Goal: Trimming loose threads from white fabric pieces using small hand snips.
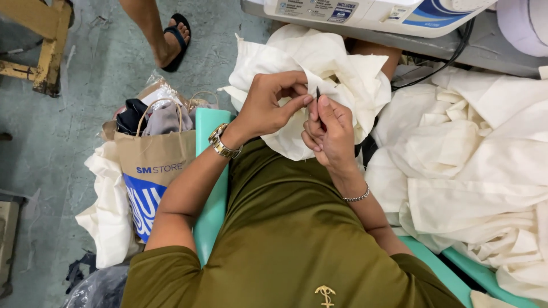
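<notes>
Left hand point(273, 105): raised over the lap, thumb and forefinger pinched together on a fold of the cream cloth point(319, 74), a gold wristwatch point(222, 144) on the wrist.
Right hand point(330, 128): just right of the left one, fingertips touching it, fingers closed around a small dark tool point(318, 94) whose tip stands up against the cloth; what kind of tool it is cannot be told. A silver chain bracelet point(357, 197) sits on this wrist.
Cream cloth: bunched in the lap under both hands, in front of the olive-green shirt point(285, 228).
Pile of cream fabric point(474, 171): heaped to the right, spilling over the teal seat point(212, 171).
Paper shopping bag point(151, 165): on the floor to the left, stuffed with clothes, beside more cream fabric.
Sewing machine point(377, 14): white, at the far edge on the table.
Sandalled foot point(174, 40): another person's, far left on the grey floor point(57, 142).
</notes>
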